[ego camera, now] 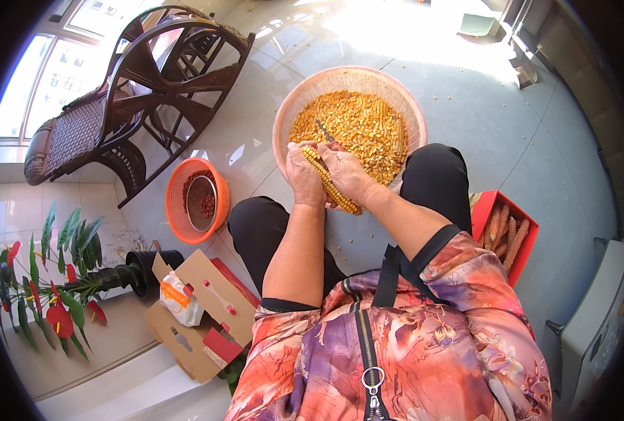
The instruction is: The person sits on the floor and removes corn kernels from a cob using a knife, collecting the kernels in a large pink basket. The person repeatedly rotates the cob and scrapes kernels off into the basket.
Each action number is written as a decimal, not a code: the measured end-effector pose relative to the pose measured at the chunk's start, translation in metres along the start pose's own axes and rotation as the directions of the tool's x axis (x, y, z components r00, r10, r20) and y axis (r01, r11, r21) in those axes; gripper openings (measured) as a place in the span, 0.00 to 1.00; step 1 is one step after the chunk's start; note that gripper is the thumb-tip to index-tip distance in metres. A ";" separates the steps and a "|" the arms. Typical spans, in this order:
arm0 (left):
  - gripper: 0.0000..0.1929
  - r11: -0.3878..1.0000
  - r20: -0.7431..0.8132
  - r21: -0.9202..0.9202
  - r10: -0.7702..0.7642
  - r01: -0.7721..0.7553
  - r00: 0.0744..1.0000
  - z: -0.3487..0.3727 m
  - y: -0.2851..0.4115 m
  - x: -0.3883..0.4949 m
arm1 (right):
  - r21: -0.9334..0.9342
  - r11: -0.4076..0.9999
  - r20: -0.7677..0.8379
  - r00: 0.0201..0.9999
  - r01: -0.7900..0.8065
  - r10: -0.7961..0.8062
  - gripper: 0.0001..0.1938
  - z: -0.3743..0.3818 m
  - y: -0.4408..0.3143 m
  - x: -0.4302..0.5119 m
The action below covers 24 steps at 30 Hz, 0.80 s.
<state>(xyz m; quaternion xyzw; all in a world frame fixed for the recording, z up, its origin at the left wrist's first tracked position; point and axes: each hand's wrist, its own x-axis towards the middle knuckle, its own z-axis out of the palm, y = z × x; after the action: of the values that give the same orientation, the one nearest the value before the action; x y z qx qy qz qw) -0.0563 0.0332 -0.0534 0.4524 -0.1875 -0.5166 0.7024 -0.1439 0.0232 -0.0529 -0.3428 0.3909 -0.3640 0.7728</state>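
Both hands are on one yellow corn cob (330,181) that still bears its kernels, held slantwise over the near rim of a pink plastic basket (417,110). My left hand (304,173) grips the cob from its left side. From the right, my right hand (346,168) lies against the cob and also holds a screwdriver-like tool (326,131) with a red handle and a thin dark shaft pointing away from me. Loose corn kernels (354,116) fill much of the basket, with a few whole cobs (383,113) lying among them on the right. My fingertips are partly hidden.
An orange basket (172,205) holding a round sieve (216,210) with small reddish items stands at left. Stripped cobs (501,231) lie in a red box (530,237) at right. A rattan rocking chair (159,89), an opened carton (222,284) and a potted anthurium (62,318) are also around me.
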 end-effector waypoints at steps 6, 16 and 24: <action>0.23 0.942 0.017 0.303 0.145 -0.143 0.989 -0.019 -0.016 0.007 | -0.268 0.954 0.083 0.989 0.137 -0.119 0.25 0.001 -0.003 0.001; 0.24 0.956 0.062 0.266 0.116 -0.128 0.991 -0.005 -0.012 -0.001 | -0.306 0.946 -0.058 0.990 0.108 -0.132 0.28 -0.005 0.000 0.007; 0.22 0.871 0.085 0.441 0.203 -0.219 0.976 -0.006 -0.021 -0.007 | -0.273 0.953 0.009 0.991 0.130 -0.133 0.27 -0.018 0.018 0.024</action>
<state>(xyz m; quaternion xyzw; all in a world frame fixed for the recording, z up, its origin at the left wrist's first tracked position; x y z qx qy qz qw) -0.0663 0.0414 -0.0722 0.5691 -0.3620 -0.3879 0.6282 -0.1440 0.0079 -0.0844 -0.4693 0.4173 -0.3592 0.6904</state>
